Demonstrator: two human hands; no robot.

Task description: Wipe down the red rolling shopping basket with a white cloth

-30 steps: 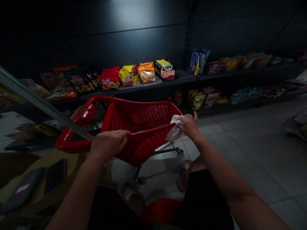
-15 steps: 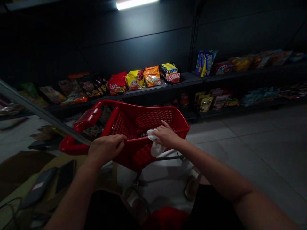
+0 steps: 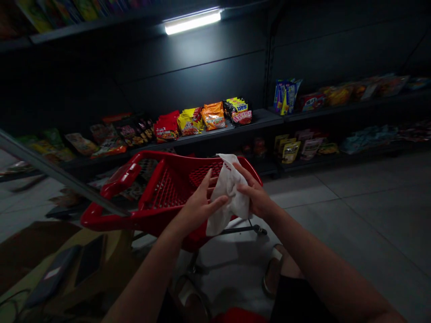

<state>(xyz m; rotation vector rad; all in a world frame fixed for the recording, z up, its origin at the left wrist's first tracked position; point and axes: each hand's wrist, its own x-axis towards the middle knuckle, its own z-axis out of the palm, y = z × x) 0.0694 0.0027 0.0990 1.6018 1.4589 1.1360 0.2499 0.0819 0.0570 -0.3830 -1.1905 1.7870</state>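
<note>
My left hand point(image 3: 198, 210) has just come off the red shopping basket point(image 3: 111, 220) and now rests open against the white cloth point(image 3: 229, 193), which my right hand point(image 3: 256, 195) grips.

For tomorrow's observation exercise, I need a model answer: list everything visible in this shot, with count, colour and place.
white cloth: 1, white, over the basket between the hands
shopping basket: 1, red, wheeled, below the hands
snack packets: many, red, yellow, orange and mixed, along the shelves
shelving: dark grey, ahead of the person
light tube: 1, white, lit, top centre
rail: 1, pale grey, far left
dark flat items: 2, dark grey, lower left
floor tiles: many, grey, right
sandals: 2, pale, on the feet, bottom
right hand: 1, gripping the cloth
left hand: 1, open, against the cloth
</note>
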